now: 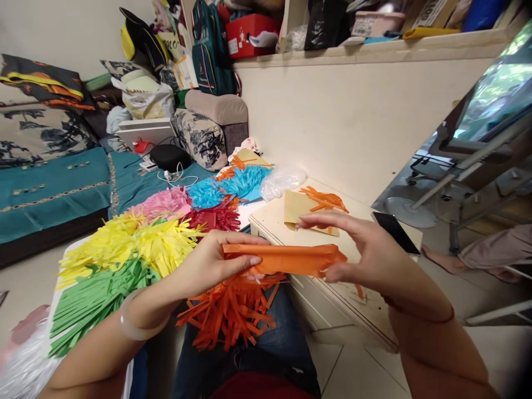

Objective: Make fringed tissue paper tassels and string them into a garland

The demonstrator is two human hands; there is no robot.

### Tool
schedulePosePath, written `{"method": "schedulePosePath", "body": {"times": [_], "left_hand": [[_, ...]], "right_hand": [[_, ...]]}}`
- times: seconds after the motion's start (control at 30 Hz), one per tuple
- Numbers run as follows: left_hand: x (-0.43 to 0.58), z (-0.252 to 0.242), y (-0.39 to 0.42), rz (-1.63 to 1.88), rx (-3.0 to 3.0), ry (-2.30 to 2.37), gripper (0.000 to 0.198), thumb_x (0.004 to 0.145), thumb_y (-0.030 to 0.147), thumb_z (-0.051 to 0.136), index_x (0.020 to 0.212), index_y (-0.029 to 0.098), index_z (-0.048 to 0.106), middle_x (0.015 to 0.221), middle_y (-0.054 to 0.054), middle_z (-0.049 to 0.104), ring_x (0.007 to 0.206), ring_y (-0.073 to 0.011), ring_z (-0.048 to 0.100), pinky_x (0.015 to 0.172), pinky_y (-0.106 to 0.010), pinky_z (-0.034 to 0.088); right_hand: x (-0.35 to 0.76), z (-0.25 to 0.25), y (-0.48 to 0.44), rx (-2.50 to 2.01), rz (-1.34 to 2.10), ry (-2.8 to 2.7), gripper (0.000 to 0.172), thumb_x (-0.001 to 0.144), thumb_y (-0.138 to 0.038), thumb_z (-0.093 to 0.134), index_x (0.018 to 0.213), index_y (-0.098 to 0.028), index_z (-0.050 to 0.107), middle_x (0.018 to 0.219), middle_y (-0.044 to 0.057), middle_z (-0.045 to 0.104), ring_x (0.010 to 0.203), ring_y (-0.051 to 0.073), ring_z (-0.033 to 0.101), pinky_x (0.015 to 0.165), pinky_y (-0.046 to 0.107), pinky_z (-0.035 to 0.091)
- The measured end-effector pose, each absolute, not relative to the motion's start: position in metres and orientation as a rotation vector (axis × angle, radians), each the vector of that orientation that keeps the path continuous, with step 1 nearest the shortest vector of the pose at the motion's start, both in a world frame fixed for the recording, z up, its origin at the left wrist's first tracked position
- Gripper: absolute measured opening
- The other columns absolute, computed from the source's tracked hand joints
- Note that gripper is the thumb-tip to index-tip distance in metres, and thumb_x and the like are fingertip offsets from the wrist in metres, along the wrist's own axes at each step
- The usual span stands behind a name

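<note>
Above my lap, my left hand [226, 255] pinches the left part of an orange tissue-paper fringe [286, 259], thumb on top and fingers behind. The fringe has a flat uncut band, and its cut strips [233, 316] hang down over my jeans. My right hand [366, 249] is at the band's ragged right end, with thumb and fingers spread apart around it. Whether the right thumb touches the paper, I cannot tell. Beyond the band, a piece of tan card [295, 208] and some loose orange strips [326, 199] lie on a cream cabinet top [270, 216].
To the left lie fringe bundles in green [103, 299], yellow [162, 244], pink [164, 202], dark red [216, 216] and blue [233, 185]. A black phone [397, 233] rests at the cabinet's right edge. Another person's leg [494, 249] shows at right. A teal-covered sofa [54, 188] stands behind.
</note>
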State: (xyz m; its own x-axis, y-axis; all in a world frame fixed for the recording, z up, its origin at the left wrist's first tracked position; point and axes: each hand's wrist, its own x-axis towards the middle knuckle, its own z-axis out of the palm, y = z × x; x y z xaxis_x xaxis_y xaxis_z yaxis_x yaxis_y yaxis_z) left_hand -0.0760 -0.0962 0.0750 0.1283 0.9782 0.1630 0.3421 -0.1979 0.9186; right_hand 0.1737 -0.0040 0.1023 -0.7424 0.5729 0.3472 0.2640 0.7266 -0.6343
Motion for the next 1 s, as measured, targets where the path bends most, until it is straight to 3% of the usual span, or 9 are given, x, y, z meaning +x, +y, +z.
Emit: {"method": "schedulePosePath", "body": {"times": [0.13, 0.23, 0.33, 0.53, 0.77, 0.9, 1.0], "left_hand": [[-0.078, 0.079, -0.095, 1.003, 1.694, 1.306, 0.028, 0.080, 0.024, 0.066, 0.106, 0.015, 0.072, 0.097, -0.006, 0.075, 0.083, -0.0168, 0.071, 0.071, -0.019, 0.056], [-0.079, 0.079, -0.096, 0.964, 1.660, 1.286, 0.029, 0.080, 0.024, 0.065, 0.108, 0.015, 0.070, 0.098, -0.006, 0.075, 0.083, -0.0165, 0.071, 0.071, -0.019, 0.056], [-0.080, 0.079, -0.097, 0.933, 1.593, 1.284, 0.034, 0.079, 0.024, 0.066, 0.112, 0.014, 0.068, 0.097, -0.008, 0.074, 0.077, -0.0165, 0.072, 0.066, -0.020, 0.057], [-0.078, 0.081, -0.100, 0.918, 1.479, 1.198, 0.037, 0.078, 0.023, 0.067, 0.114, 0.012, 0.065, 0.096, -0.010, 0.074, 0.073, -0.0180, 0.073, 0.064, -0.024, 0.059], [-0.080, 0.080, -0.102, 0.899, 1.568, 1.173, 0.036, 0.081, 0.020, 0.063, 0.116, 0.015, 0.064, 0.093, -0.007, 0.074, 0.076, -0.0162, 0.071, 0.066, -0.022, 0.057], [-0.082, 0.078, -0.103, 0.893, 1.715, 1.214, 0.033, 0.079, 0.022, 0.066, 0.111, 0.016, 0.067, 0.099, -0.007, 0.072, 0.085, -0.0167, 0.069, 0.074, -0.023, 0.056], [-0.085, 0.077, -0.103, 0.849, 1.630, 1.183, 0.039, 0.079, 0.024, 0.066, 0.117, 0.016, 0.063, 0.098, -0.007, 0.072, 0.082, -0.0167, 0.069, 0.071, -0.024, 0.056]], "right_hand": [[0.154, 0.125, 0.002, -0.611, 0.815, -2.670, 0.039, 0.089, -0.051, 0.053, 0.108, -0.022, 0.070, 0.096, 0.004, 0.071, 0.088, 0.017, 0.064, 0.078, 0.027, 0.048], [0.141, 0.130, 0.005, -0.579, 0.949, -2.809, 0.043, 0.095, -0.048, 0.042, 0.098, -0.018, 0.073, 0.074, 0.002, 0.067, 0.065, 0.012, 0.057, 0.058, 0.023, 0.040], [0.138, 0.132, 0.003, -0.579, 1.027, -2.852, 0.042, 0.093, -0.048, 0.046, 0.094, -0.016, 0.074, 0.059, -0.002, 0.055, 0.052, 0.008, 0.043, 0.049, 0.022, 0.029], [0.137, 0.133, -0.004, -0.592, 1.023, -2.861, 0.033, 0.091, -0.039, 0.053, 0.087, -0.014, 0.074, 0.055, -0.004, 0.043, 0.048, 0.005, 0.032, 0.046, 0.022, 0.022], [0.130, 0.124, 0.003, -0.585, 1.168, -2.883, 0.045, 0.092, -0.045, 0.049, 0.063, -0.013, 0.062, 0.053, -0.006, 0.028, 0.048, 0.005, 0.022, 0.045, 0.022, 0.017], [0.130, 0.121, 0.003, -0.634, 1.162, -2.840, 0.043, 0.090, -0.042, 0.052, 0.060, -0.012, 0.062, 0.051, -0.006, 0.032, 0.048, 0.004, 0.024, 0.045, 0.022, 0.017], [0.130, 0.119, 0.000, -0.660, 1.123, -2.791, 0.029, 0.086, -0.035, 0.058, 0.071, -0.013, 0.071, 0.052, -0.005, 0.046, 0.048, 0.005, 0.032, 0.046, 0.021, 0.021]]}}
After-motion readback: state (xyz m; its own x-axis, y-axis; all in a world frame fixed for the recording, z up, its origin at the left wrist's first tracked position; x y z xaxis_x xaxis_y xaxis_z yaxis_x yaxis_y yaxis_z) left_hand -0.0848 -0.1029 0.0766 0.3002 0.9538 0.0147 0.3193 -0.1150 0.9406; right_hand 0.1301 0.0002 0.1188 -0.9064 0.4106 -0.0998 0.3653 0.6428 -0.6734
